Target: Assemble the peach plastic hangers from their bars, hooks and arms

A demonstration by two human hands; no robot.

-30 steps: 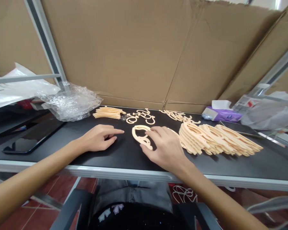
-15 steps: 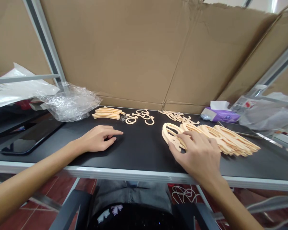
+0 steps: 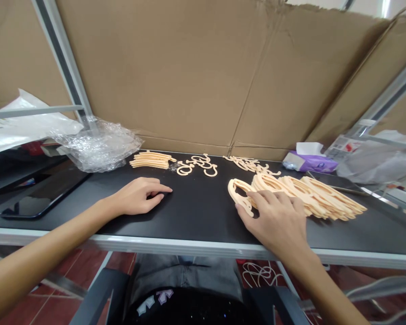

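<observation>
Head view: the left hand [image 3: 140,197] lies empty and the right hand [image 3: 278,221] covers a cream hanger piece [image 3: 239,199] at the left end of the stack [image 3: 325,200], pinched or merely touched I cannot tell, best laid flat and aligned.

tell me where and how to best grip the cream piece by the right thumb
Probably grip the cream piece by its loop's outer rim, from the left: there it juts past the stacked pieces, and the opening likely admits a fingertip. The right hand partly covers its other side.
</observation>
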